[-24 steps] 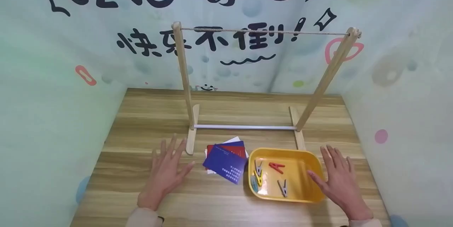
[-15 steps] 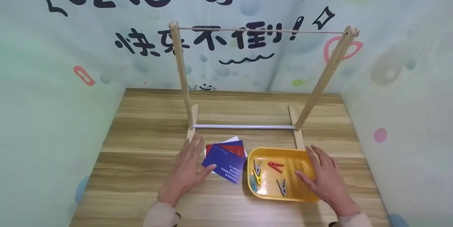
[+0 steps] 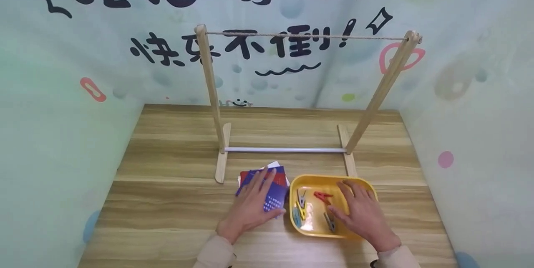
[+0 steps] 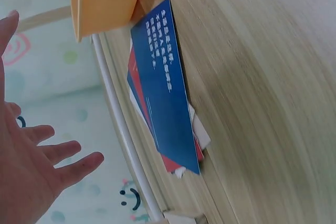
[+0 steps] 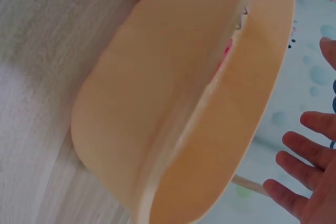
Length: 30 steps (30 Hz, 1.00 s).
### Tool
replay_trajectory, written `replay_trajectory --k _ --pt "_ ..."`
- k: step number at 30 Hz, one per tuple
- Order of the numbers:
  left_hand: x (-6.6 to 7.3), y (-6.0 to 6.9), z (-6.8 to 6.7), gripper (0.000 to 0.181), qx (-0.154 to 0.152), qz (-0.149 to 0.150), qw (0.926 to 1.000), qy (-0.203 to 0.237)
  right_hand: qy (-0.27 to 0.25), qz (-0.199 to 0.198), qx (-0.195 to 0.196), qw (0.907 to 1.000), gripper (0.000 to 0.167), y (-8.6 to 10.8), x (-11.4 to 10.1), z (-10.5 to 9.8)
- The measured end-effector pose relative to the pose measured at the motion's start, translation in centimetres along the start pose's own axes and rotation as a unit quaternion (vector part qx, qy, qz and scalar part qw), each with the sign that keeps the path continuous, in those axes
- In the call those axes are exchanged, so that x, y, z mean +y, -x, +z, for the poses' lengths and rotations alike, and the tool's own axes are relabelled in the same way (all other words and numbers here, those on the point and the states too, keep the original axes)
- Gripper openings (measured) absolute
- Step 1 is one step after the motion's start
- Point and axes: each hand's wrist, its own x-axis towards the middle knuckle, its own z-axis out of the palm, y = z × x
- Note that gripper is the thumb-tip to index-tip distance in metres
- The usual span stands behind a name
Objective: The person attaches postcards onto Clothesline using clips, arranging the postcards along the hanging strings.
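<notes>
My left hand [image 3: 252, 205] hovers over a fanned pile of cards, its fingers spread and holding nothing. On top of the pile lies a blue card [image 4: 163, 87] with white lettering; parts of a red card [image 4: 137, 80] and white ones show beneath it. In the head view the hand hides part of the pile. My right hand [image 3: 363, 213] is above the right side of a yellow plastic tray [image 3: 317, 235], fingers spread and free. Inside the tray are a red clothespin [image 3: 323, 197], a grey clothespin [image 3: 329, 222] near my thumb, and several more at the left wall.
Behind the cards and tray stands a wooden frame with a left post [image 3: 210, 80], a right post [image 3: 381, 88], a string [image 3: 300, 36] strung between their tops and a white rod [image 3: 283, 150] low down. Printed cloth walls [image 3: 75, 147] enclose the wooden table [image 3: 167, 218].
My left hand has moved right, from beside the cards to above them. My right hand has moved left, from the tray's right edge to over its inside. Cards and clothespins have stayed put.
</notes>
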Motion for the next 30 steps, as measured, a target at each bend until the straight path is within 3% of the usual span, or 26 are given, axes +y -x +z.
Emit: replay_trajectory --k 3,9,14,19,27,30 --pt "0.6 -0.2 0.7 0.104 -0.019 0.007 0.9998 0.000 0.007 0.012 -0.030 0.9995 0.068 -0.1 -0.3 0.3" --pt "1.5 -0.3 2.5 0.112 -0.049 0.021 0.9985 -0.012 0.004 -0.002 -0.047 0.9989 0.068 -0.6 -0.5 0.9" --pt "1.9 -0.6 3.4 0.110 -0.057 0.036 0.9976 -0.018 0.009 0.003 -0.082 0.9966 0.068 -1.2 -0.6 1.1" --pt "2.2 -0.7 4.1 0.110 -0.069 0.052 0.9960 -0.023 0.013 -0.002 -0.090 0.9959 0.067 -1.6 -0.6 1.7" --pt "2.0 -0.8 5.1 0.113 -0.082 0.044 0.9951 -0.032 0.018 0.003 -0.099 0.9949 0.066 -1.8 -0.7 2.4" --pt "2.0 -0.7 5.6 0.113 -0.081 0.046 0.9954 -0.024 0.019 0.014 -0.123 0.9922 0.067 -1.9 -0.6 2.6"
